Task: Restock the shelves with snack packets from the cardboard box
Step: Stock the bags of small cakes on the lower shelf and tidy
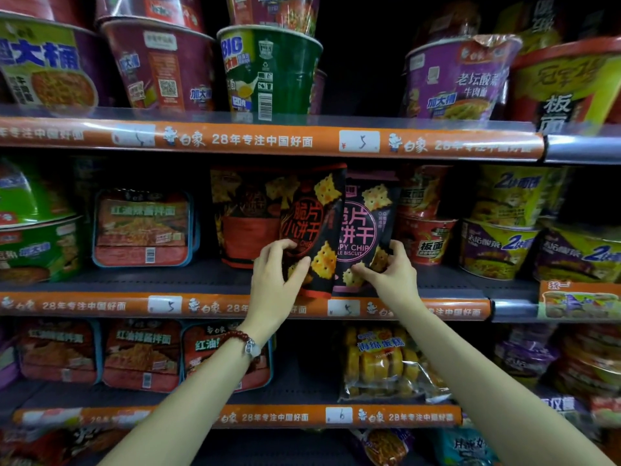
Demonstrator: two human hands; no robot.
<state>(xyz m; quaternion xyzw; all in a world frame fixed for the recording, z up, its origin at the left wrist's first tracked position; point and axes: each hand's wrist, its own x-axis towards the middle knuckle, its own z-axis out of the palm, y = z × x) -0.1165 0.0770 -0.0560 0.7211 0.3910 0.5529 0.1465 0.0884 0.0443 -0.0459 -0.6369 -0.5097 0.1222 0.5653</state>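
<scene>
Two bare arms up at the middle shelf [201, 280], in front of rows of noodle tubs. Left hand [275, 280] wrapped around the lower part of a black and red cracker packet [311, 223], thumb on the front, fingers curled behind the left edge. Right hand [391, 274] pinching the lower right corner of a black and pink cracker packet [364, 230], thumb across the front, fingers hooked over the side. Both packets upright, side by side and touching, bottoms down at the front edge of the middle shelf, just above its orange strip [100, 306]. Red packet tilted a little and lapping over the pink one's left edge. One more red cracker packet [245, 216] standing farther back on the middle shelf, just left of the held pair. Flat red noodle trays [142, 227] left of that, then green tubs [37, 243] at the far left. Red cups [426, 237] just right of the pink packet, purple and yellow bowls [497, 247] past them. A dark red bead bracelet [240, 339] on the left wrist. Big noodle tubs, a green one [268, 68] among them, on the shelf above the middle shelf. A clear bag of yellow cakes [383, 361] on the shelf below, under the right arm.
</scene>
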